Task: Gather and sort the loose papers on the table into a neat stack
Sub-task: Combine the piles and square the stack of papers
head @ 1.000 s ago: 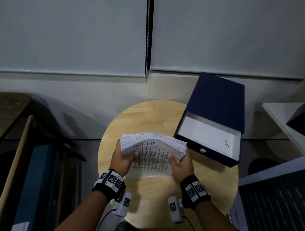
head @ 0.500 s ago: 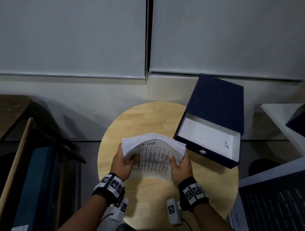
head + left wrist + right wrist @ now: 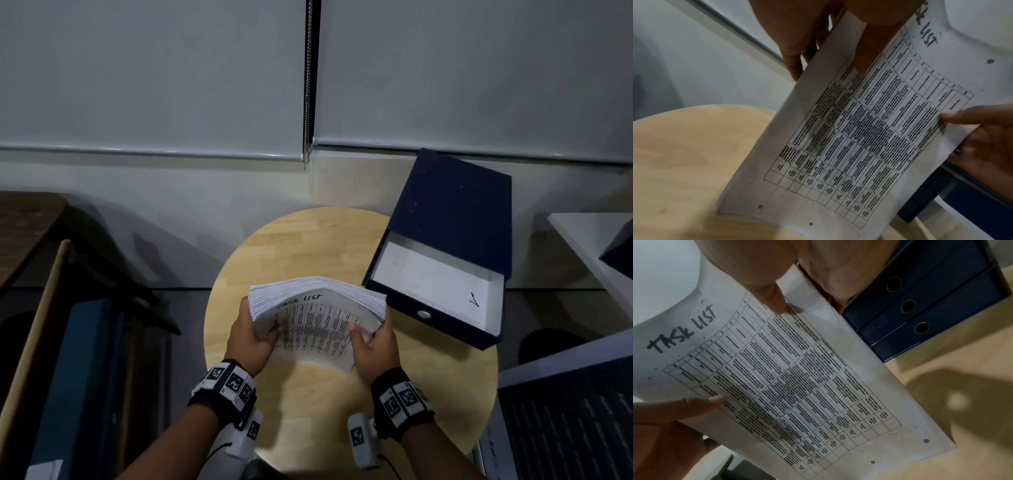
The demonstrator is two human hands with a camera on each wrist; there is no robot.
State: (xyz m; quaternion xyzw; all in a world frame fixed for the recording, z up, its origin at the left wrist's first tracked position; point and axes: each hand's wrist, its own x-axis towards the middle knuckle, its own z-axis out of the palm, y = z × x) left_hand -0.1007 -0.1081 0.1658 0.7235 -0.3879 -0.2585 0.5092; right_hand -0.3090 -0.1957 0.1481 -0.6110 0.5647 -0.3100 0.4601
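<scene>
A thick stack of white papers (image 3: 317, 322) stands on its lower edge on the round wooden table (image 3: 308, 246), bowed at the top. Its front sheet (image 3: 869, 138) carries a printed table and the handwritten words "TASK LIST" (image 3: 682, 332). My left hand (image 3: 251, 337) grips the stack's left side, thumb on the front sheet and fingers behind. My right hand (image 3: 375, 346) grips the right side the same way. The back of the stack is hidden.
A dark blue box file (image 3: 452, 246) lies open at the table's right rear, its white inside bare, close to the stack's right edge. Dark furniture (image 3: 51, 308) stands to the left, a white shelf (image 3: 589, 246) to the right. Several blue binders (image 3: 920, 305) show behind the papers.
The stack has stayed between both hands, dipping slightly and then settling upright on the table; the grip is the same.
</scene>
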